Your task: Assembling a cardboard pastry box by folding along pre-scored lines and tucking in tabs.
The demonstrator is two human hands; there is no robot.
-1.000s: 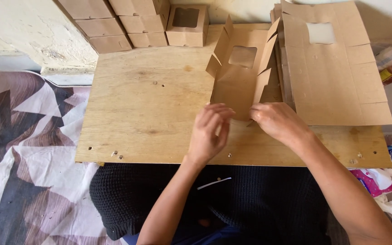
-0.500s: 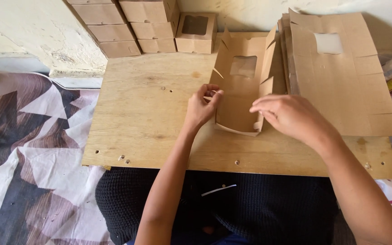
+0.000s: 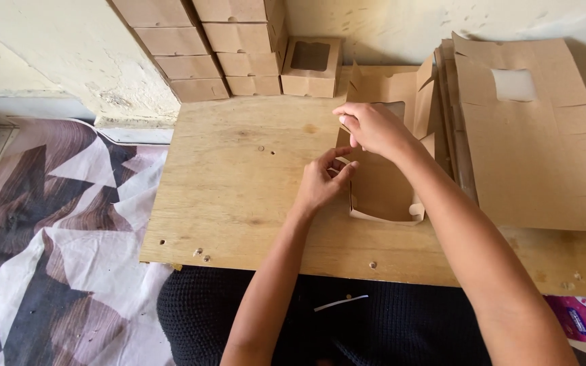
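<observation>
The box blank (image 3: 384,183), lying on the board (image 3: 239,176), is pinched at its left wall by the left hand (image 3: 321,183), while its upper left flap is gripped by the right hand (image 3: 373,127). The fold is best kept on its crease, the base pressed flat.
</observation>
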